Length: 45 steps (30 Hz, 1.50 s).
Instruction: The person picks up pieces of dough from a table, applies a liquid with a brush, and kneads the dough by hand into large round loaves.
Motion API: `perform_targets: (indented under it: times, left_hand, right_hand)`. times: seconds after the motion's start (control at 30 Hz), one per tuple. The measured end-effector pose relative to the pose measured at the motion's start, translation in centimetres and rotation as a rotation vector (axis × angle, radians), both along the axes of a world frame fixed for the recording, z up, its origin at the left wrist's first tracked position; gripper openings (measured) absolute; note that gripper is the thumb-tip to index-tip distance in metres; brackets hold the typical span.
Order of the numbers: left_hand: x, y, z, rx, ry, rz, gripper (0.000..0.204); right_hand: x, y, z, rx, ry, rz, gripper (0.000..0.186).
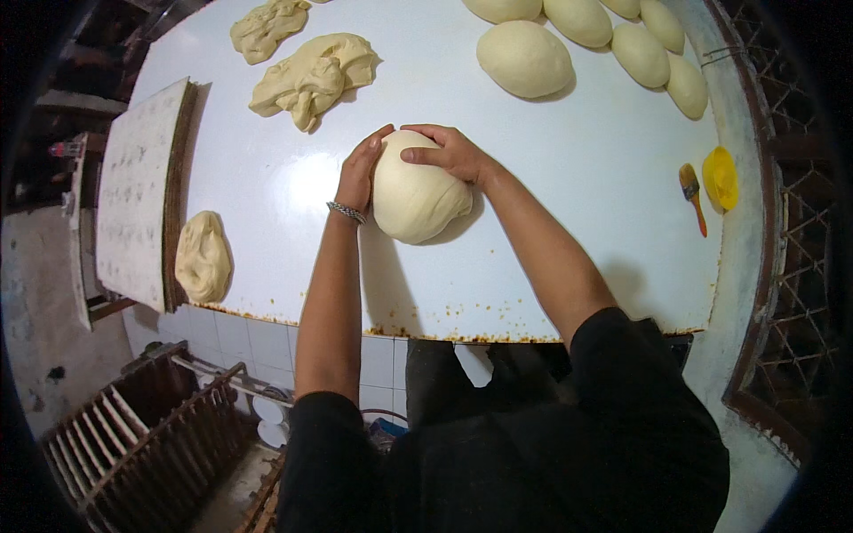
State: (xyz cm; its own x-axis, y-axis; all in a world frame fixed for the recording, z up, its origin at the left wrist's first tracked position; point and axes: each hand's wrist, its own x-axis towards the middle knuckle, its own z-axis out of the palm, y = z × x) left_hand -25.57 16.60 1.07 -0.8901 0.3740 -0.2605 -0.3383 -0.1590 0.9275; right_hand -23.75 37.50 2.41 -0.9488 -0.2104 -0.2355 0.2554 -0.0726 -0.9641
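Note:
A large, smooth ball of dough [418,195] rests on the white tabletop [551,195] in front of me. Cupped along its left and far-left side is my left hand [360,169], with a braided bracelet at the wrist. My right hand [449,155] curves over the far-right side, its thumb lying across the top of the dough. Both palms press against the ball, and their undersides are hidden. Beyond my hands, towards the left, lie two rough, folded dough lumps [315,78] [267,28].
Several smooth dough balls [524,59] sit at the far right. A brush [690,191] lies beside a yellow bowl [721,178] near the right edge. On the left are stacked boards [138,195] and a small dough piece [203,258]. A slatted rack [151,444] stands below, lower left.

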Motion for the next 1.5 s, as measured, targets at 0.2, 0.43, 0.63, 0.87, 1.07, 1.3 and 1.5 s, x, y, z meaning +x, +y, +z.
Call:
perform_targets:
  times: [0.2,0.43,0.63,0.87,1.07,1.3,1.5]
  left_hand:
    - [11.0,0.5,-0.6,-0.221,0.011,0.069,0.065]
    - [16.0,3.0,0.8,-0.566,0.396,-0.439,0.072]
    - [1.0,5.8,1.6,-0.914,1.003,-0.694,0.062]
    - [-4.8,7.2,2.4,-0.120,0.211,-0.582,0.051]
    - [2.9,7.3,1.7,-0.209,0.036,-0.147,0.055]
    - [14.6,9.6,1.6,-0.277,-0.067,-0.299,0.046]
    - [9.8,16.1,5.5,-0.991,0.453,-0.937,0.048]
  right_hand:
    - [6.8,3.4,0.6,0.122,-0.104,0.293,0.058]
    - [29.8,-0.3,-5.1,-0.025,0.179,-0.717,0.062]
    - [23.9,-7.9,0.2,-0.140,-0.083,-1.104,0.090]
    - [6.2,0.7,0.4,-0.072,0.098,-0.424,0.071]
    - [2.8,8.7,-0.1,-0.026,-0.194,0.098,0.062]
    - [19.9,10.2,-2.4,-0.073,0.043,-0.417,0.042]
    - [36.8,0.6,-2.6,-0.014,0.012,-0.900,0.079]
